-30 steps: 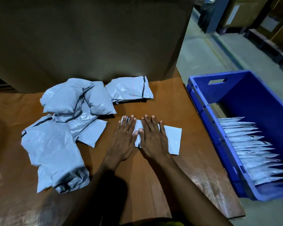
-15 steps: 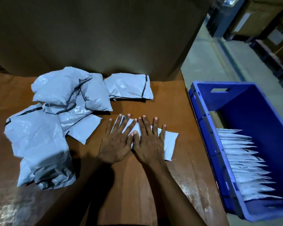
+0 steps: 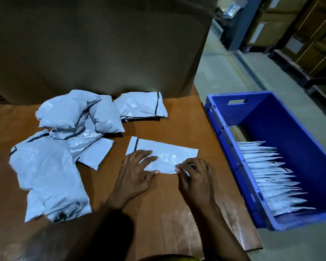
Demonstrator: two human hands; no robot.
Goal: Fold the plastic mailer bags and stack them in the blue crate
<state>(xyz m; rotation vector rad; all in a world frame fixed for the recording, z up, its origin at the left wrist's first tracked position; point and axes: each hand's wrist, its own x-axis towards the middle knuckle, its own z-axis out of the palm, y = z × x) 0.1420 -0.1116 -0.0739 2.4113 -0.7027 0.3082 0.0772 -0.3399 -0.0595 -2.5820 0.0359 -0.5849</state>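
Observation:
A folded grey mailer bag (image 3: 166, 155) lies flat on the brown table (image 3: 177, 219) in front of me. My left hand (image 3: 137, 174) presses on its left part with straight, spread fingers. My right hand (image 3: 196, 176) has its fingers curled at the bag's near right corner and pinches that edge. To the right, on the floor, stands the blue crate (image 3: 222, 129) with a row of several folded mailers (image 3: 271, 174) stacked on edge inside it.
A heap of crumpled unfolded mailers (image 3: 64, 136) fills the table's left side, with one more bag (image 3: 141, 105) behind. A big cardboard box (image 3: 94, 44) walls off the back. The table's right edge runs beside the crate.
Both hands were pressing side by side on the bag's middle. They have slid apart: the left stays flat at the left, the right moved to the near right corner and pinches it.

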